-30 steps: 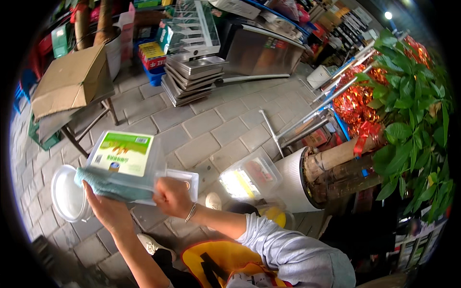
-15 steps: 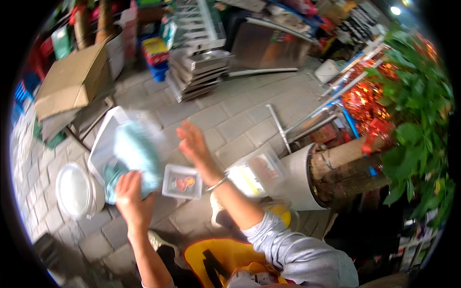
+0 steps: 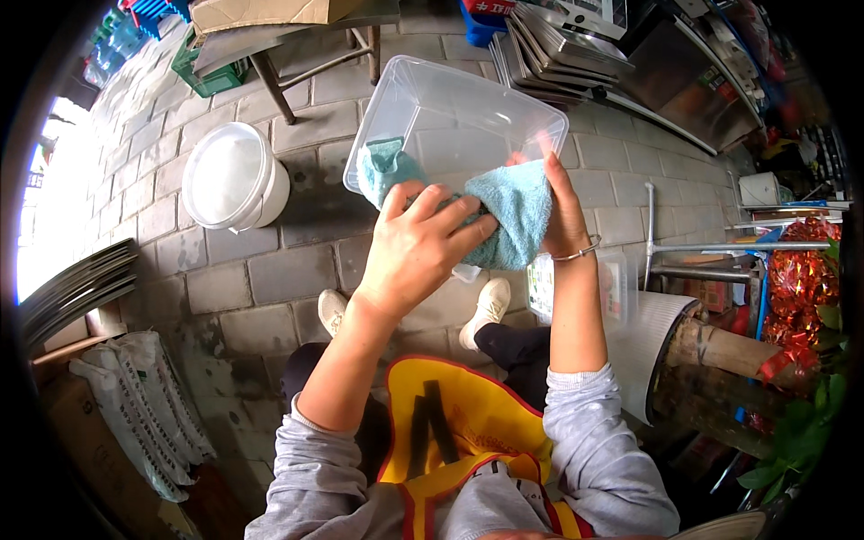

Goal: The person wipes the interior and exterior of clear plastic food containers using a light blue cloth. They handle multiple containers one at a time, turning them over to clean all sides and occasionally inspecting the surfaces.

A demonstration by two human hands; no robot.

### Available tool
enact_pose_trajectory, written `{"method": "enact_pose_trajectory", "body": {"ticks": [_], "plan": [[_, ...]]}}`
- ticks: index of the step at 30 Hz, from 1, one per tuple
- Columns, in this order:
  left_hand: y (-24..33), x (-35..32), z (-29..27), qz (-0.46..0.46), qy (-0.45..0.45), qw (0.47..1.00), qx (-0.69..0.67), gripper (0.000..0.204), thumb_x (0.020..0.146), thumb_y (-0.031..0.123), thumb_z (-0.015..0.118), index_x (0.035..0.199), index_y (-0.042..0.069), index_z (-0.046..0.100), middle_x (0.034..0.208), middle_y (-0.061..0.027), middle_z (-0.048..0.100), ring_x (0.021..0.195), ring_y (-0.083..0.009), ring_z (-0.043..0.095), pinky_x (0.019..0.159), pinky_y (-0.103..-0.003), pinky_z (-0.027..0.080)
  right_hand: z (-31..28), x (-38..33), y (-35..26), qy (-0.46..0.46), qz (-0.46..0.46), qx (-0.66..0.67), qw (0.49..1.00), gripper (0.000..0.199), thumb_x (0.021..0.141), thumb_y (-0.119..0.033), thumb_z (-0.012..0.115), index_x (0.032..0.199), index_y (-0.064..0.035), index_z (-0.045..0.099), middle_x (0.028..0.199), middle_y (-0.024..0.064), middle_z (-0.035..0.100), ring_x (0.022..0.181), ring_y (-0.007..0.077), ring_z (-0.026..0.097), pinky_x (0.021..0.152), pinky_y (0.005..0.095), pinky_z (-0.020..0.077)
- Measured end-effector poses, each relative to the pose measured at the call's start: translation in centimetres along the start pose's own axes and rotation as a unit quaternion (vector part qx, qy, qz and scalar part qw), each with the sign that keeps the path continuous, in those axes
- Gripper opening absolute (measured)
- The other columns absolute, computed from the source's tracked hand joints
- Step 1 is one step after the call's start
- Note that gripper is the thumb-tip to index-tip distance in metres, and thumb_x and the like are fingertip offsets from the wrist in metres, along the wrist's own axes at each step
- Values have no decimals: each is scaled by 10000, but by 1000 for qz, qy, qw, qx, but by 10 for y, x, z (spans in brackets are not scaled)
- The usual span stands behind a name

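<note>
A clear plastic box (image 3: 468,108) is held up in front of me, tilted, with its inside turned toward me. My left hand (image 3: 423,234) has its fingers bent over a light blue towel (image 3: 508,220), pressing it along the box's near side. Part of the towel is bunched in the box's left corner. My right hand (image 3: 565,207) grips the box at its right side, with fingertips showing through the clear wall. The towel's right end lies against this hand.
A white lidded bucket (image 3: 236,180) stands on the paving to the left. Another clear container (image 3: 612,283) sits on the right, beside a grey ribbed planter (image 3: 643,355). Stacked metal trays (image 3: 549,63) and a table (image 3: 297,40) are at the back. Metal tubing (image 3: 702,247) lies to the right.
My view has turned, so the surroundings have shifted. My right hand, which was free in the air, now grips the box. The left hand still holds the towel, now against the box.
</note>
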State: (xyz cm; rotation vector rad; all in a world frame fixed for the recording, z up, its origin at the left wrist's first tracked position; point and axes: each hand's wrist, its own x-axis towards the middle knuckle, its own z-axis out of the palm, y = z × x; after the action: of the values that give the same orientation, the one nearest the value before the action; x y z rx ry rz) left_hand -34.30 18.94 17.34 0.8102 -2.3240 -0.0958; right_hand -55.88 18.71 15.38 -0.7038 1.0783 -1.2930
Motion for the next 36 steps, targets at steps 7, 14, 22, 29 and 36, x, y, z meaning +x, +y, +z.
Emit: {"method": "enact_pose_trajectory", "body": {"ticks": [7,14,22,29,36], "plan": [[5,0,-1,-33,-76,991,-101,284,708,111,586,957,205,685,962,38,595,879,-169,525,809,-319,408,3,-5,-14,37,3,-26,999,801,803,-442,625,1448,-122,275,1235,193,442,1132,277,472,968,424,414],[10,-3,-2,1,-107,994,-20,307,661,47,585,935,160,663,948,10,589,920,-190,530,855,-320,396,-6,-2,-11,69,9,-26,997,797,795,-542,617,1406,-101,357,1195,204,498,1123,283,479,986,437,392],[-2,-1,-10,-160,-41,903,-398,446,585,-71,614,1024,5,629,923,-108,648,874,-266,626,803,-367,490,8,-5,-15,81,-87,-100,988,665,809,-484,607,1324,-96,447,1149,135,507,1125,232,455,961,396,388],[-22,-2,-11,-408,81,822,-389,530,825,211,634,1220,-74,427,1042,-249,582,962,-345,593,849,-380,462,18,-7,-1,94,-93,-120,984,609,802,-482,626,1275,-125,488,1119,34,523,1039,165,477,913,318,383],[-27,-27,47,-227,9,969,-98,455,807,148,643,1182,-43,470,1141,-286,528,1098,-498,460,949,-519,383,58,-18,42,-54,-96,-70,992,756,716,-229,767,1340,-77,368,1278,58,394,1209,185,400,948,308,408]]}}
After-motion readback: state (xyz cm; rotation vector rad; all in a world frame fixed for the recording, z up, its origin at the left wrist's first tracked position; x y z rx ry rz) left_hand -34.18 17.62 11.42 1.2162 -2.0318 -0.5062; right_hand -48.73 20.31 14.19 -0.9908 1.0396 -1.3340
